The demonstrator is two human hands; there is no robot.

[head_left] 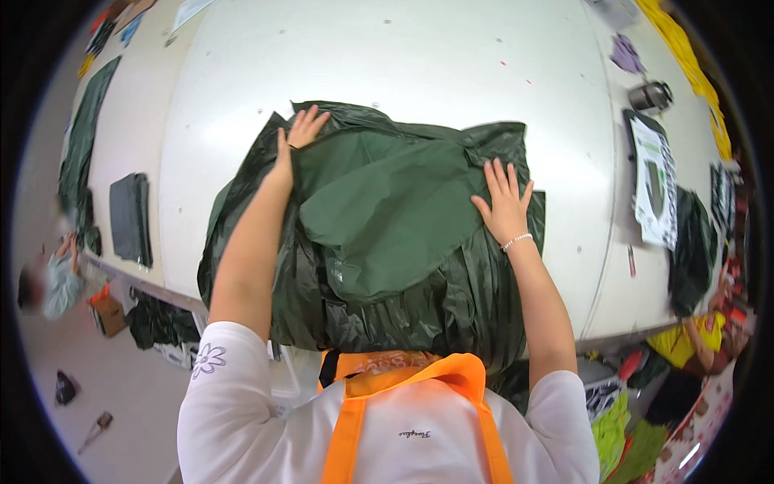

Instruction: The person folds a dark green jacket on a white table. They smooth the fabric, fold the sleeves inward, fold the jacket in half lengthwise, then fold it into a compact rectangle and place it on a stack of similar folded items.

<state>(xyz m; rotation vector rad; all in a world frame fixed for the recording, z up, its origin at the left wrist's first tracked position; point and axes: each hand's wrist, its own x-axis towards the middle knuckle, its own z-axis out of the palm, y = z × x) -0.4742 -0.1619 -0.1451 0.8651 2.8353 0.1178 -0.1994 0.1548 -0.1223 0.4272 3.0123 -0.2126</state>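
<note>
A large dark green sheet of waterproof-looking fabric (387, 210) lies bunched and partly folded on the white table in front of me. Its middle panel is matte, while the sides and near edge are shiny and creased. My left hand (300, 139) rests on its far left part, fingers spread and pointing away from me. On the right side of the fabric, my right hand (506, 206) lies flat with its fingers apart, a beaded bracelet at the wrist. The near edge of the fabric hangs close to my orange apron (411, 371).
A folded dark green bundle (131, 218) and a long green strip (87, 133) lie left on the white table (387, 56). To the right are a metal flask (650, 97), a purple cloth (626, 54) and printed packaging (655, 181). People sit at both sides.
</note>
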